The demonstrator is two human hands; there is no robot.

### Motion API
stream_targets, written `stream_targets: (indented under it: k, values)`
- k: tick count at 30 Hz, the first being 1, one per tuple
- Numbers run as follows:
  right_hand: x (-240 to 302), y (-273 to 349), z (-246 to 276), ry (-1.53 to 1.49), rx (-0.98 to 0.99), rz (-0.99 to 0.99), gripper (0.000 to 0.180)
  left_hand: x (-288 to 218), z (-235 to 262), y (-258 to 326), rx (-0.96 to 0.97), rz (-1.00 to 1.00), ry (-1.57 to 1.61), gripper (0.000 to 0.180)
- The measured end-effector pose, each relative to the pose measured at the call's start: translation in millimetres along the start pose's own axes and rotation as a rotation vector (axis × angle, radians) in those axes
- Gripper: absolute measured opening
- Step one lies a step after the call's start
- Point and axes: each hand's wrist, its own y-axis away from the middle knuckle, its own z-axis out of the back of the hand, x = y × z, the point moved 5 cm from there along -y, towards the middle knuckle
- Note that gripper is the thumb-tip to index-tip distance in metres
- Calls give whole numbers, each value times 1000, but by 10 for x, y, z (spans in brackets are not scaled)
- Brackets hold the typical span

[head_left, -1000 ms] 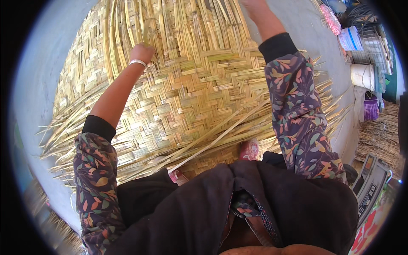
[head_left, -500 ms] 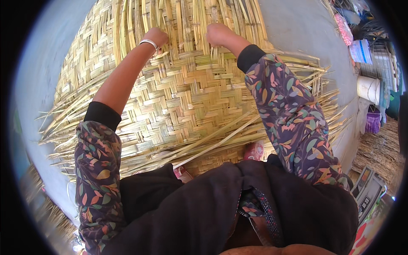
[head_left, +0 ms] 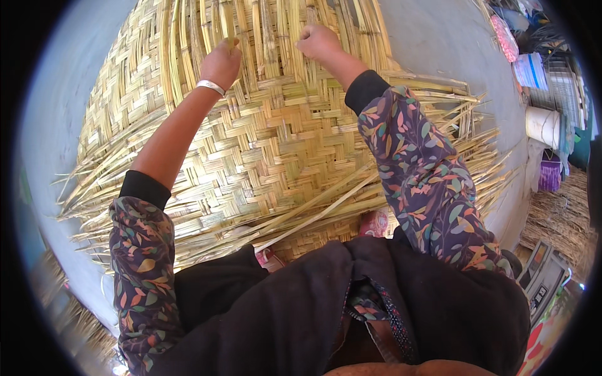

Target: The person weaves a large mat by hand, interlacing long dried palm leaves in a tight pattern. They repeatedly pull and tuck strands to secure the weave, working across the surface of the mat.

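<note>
Head view: where are the person's hands?

– Both are over the far part of a broad, flat, yellow-green mat of split stems in a zigzag weave (head_left: pixel 263 150), which fills the ground in front of the person. The left hand (head_left: pixel 221 64) is bent in and appears to pinch a yellow-green flat strip (head_left: pixel 226 24). The right hand (head_left: pixel 321 45) has its fingers curled in; I cannot tell whether anything is between them.

– Which step is that?

– Strip-by-strip weaving, I'd judge, where the tight pattern gives way to long, jointed, straw-coloured stems (head_left: pixel 266 47) lying side by side. The next move seems to call for keeping the pinched strip clear of its neighbours.

– What stands in the way?

– Mostly those close-packed stems. Nearer the body, a long, thin, pale strip (head_left: pixel 320 211) slants over the weave, and loose straw-coloured ends (head_left: pixel 464 94) splay out at the right. A pink-and-red patterned shoe (head_left: pixel 374 222) shows by the near side. Well apart, to the right, are a white round bucket (head_left: pixel 543 125) and a purple container (head_left: pixel 550 174), out of the hands' way.
</note>
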Motion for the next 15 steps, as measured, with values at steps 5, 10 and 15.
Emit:
stream_targets:
  k: [5,10,15]
  values:
    - [135,167,55,-233,64,-31,16,140,-161,-241,235,24,-264,36]
    - [38,108,-68,-453,240,-175,33,302,-303,-419,373,152,-69,26]
    - [-82,-44,-167,-397,203,-204,23,308,-235,-231,361,381,621,18]
